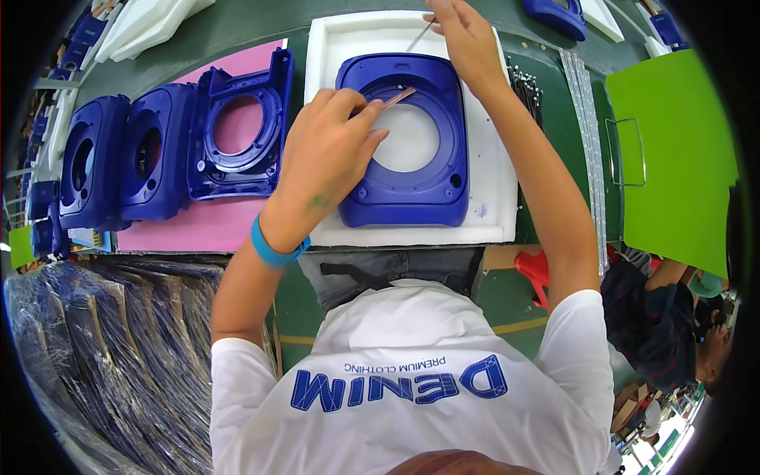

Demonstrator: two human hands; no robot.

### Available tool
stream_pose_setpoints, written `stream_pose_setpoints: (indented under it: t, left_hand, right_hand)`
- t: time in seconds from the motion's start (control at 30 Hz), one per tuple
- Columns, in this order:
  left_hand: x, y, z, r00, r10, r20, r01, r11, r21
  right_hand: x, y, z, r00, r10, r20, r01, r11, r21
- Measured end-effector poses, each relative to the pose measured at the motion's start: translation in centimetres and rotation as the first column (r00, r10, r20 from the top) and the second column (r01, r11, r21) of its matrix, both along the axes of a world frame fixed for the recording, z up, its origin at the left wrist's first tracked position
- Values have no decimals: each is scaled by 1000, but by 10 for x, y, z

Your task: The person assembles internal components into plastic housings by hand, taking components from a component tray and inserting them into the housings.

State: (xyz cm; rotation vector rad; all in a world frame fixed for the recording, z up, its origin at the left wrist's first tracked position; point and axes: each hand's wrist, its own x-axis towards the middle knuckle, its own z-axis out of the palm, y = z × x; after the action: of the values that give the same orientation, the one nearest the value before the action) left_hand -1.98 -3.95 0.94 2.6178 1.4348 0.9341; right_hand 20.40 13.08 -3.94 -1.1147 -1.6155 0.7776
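A blue plastic housing (404, 194) with a large round opening lies flat on a white foam pad (495, 182) in front of me. My left hand (332, 146), a blue band on its wrist, is closed over the housing's left side. Between its thumb and fingers it pinches a thin flat pinkish strip (400, 97), whose end reaches over the upper rim of the opening. Beyond the housing's far right corner, my right hand (469, 43) is raised with its fingers closed on a thin dark stick-like piece (419, 37); its exact kind is unclear.
To the left, several more blue housings (237, 178) stand or lie on pink foam (206, 229). On the right are a bundle of thin black pieces (526, 95), pale long strips (584, 119) and a green panel (681, 150). Plastic-wrapped goods (111, 340) lie lower left; another person (649, 317) is lower right.
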Motion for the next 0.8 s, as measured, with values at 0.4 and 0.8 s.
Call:
stream_pose_setpoints:
  t: [0.4,0.8]
  left_hand:
    - [2,43,9,930,-29,-367,-22,991,-132]
    - [-2,63,8,949,-144,-281,126,989,-79]
  right_hand:
    - [-64,-242,30,751,492,440,-656,632,413]
    - [-113,-293,3,553,741,379,-833,501,235]
